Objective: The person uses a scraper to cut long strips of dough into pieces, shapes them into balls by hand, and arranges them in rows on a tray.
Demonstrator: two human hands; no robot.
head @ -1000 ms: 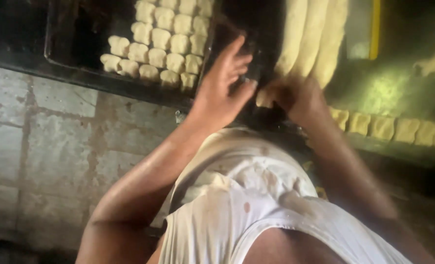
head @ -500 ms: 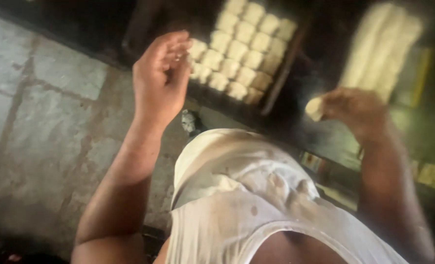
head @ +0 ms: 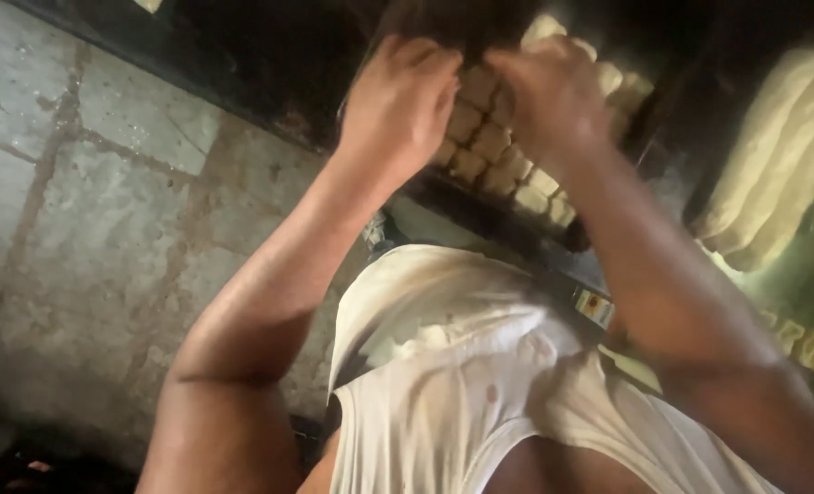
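The left hand [head: 405,101] sits in the upper middle of the frame, its fingers curled down and together over the near rows of small dough pieces [head: 491,146]; the right hand [head: 553,96] is just beside it, also bent downward with fingers closed toward the same pieces. The view is blurred here, so I cannot tell whether either hand really pinches a piece or only rests on the rows. The pieces lie in the upper middle, in tight rows inside a dark metal tray [head: 480,212], partly hidden under both hands. To handle them well, I think the fingers should press lightly and evenly, because such dough looks soft and would dent or stick, and each piece should stay snug against its neighbour. The pieces are pale, squarish with rounded corners, and look matte and floury. The tray edge is black and hard. At the right edge, long pale dough strips [head: 773,174] lie side by side, smooth and rounded. At the left is a grey stone floor [head: 87,210], rough and cracked. Below, a white sleeveless shirt [head: 462,384] shows creases and small stains.
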